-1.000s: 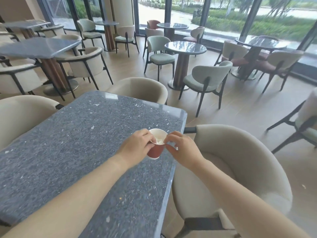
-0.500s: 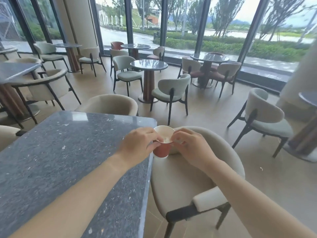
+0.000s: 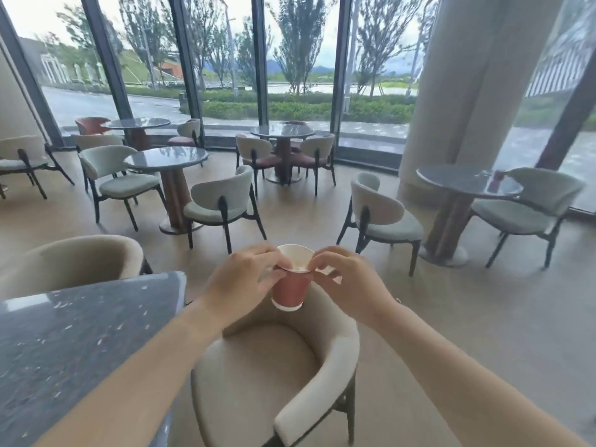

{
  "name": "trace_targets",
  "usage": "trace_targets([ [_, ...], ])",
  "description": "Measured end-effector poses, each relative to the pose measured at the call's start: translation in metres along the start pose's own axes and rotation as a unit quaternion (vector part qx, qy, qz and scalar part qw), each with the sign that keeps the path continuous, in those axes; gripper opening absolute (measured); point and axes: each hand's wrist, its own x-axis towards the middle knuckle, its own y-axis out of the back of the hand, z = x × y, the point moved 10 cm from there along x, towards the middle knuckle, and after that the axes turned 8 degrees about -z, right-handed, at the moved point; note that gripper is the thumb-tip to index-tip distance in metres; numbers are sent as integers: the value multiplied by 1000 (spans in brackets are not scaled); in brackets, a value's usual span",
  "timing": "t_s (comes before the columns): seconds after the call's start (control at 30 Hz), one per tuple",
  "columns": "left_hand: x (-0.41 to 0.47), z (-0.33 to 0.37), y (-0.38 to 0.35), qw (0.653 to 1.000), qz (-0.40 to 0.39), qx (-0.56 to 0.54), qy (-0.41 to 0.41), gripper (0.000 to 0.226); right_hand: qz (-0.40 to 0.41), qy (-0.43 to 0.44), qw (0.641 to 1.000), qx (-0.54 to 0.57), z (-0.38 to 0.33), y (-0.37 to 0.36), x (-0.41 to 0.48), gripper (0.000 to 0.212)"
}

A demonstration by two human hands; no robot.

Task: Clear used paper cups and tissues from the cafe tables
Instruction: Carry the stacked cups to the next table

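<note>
Cup (image 3: 290,287) — now clear of table (image 3: 80,333)

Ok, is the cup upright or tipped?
Roughly upright: paper cup mouth up, base down, left hand and right hand pinching its rim.

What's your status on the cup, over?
Left hand grips red paper cup near its top; right hand pinches its rim. Cup in the air over beige chair, clear of grey table. Nothing blocking.

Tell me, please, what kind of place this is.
Probably a cafe seating area: round grey stone-topped tables, each ringed by pale cushioned chairs, tall glass windows, and a red paper cup.
</note>
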Motion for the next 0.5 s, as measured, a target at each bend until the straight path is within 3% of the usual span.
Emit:
trace_targets([
  [0.5, 204, 168, -185, 986, -51, -57, -148, 12, 107, -85, 987, -87, 208, 216, -93, 15],
])
